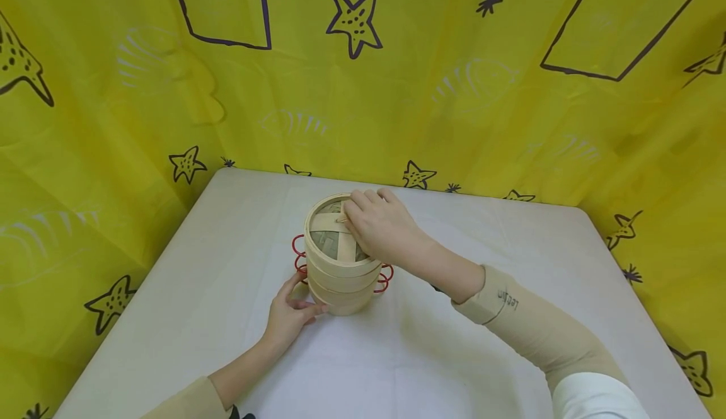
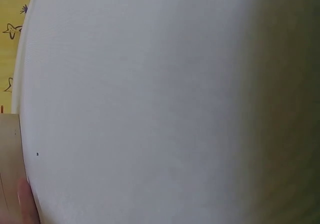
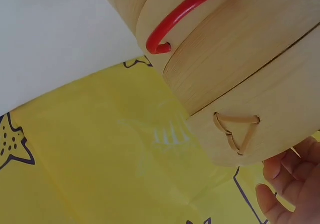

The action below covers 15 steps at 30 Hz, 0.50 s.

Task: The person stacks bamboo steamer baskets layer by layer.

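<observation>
A round bamboo steamer (image 1: 343,302) stands upright on the white table as a stack of tiers with red loop handles (image 1: 296,244) on both sides. On top sits its woven lid (image 1: 327,222), crossed by pale bamboo strips. My right hand (image 1: 382,227) holds the lid from above at its right part, covering some of the weave. In the right wrist view, its curled fingers (image 3: 280,179) are at the lid's edge. Low on the stack's left side, my left hand (image 1: 289,310) holds the base, thumb in front and fingers farther back. The left wrist view catches only one fingertip (image 2: 25,196) against the wood.
The white-covered table (image 1: 244,230) extends around the steamer on all sides. Behind it and along both sides hangs a yellow curtain (image 1: 351,91) with dark starfish drawings. A small dark spot (image 2: 37,154) marks the cloth near the base.
</observation>
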Available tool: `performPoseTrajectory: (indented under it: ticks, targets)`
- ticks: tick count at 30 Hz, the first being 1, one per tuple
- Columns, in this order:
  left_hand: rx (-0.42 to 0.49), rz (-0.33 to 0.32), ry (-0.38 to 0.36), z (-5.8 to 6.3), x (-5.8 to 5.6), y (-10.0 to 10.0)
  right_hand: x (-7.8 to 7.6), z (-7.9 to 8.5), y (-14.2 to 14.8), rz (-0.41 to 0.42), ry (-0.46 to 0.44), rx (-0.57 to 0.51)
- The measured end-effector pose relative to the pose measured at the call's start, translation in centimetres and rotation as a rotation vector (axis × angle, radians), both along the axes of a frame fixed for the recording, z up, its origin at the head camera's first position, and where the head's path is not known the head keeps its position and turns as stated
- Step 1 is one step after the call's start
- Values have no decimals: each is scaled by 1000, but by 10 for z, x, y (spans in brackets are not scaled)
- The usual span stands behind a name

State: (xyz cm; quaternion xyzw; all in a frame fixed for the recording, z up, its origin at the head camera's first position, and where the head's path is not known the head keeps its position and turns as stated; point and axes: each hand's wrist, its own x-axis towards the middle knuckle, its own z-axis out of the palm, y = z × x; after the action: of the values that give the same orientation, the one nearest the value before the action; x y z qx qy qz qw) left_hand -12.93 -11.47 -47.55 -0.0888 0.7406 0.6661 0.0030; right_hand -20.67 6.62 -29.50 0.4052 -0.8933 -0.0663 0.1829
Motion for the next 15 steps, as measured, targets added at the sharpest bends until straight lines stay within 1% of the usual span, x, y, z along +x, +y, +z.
performPoseTrajectory:
  ticks: [3, 8, 12, 15]
  targets:
    - [3, -1, -15, 1, -1, 0, 1, 2, 0, -15, -20, -6]
    - [-7, -7, -44, 5, -2, -1, 1, 5, 2, -24, -39, -30]
    - [8, -24, -75, 9, -3, -3, 0, 7, 8, 3, -37, -104]
    - [49, -48, -96, 12, -5, -6, -2, 9, 15, 21, -32, -172]
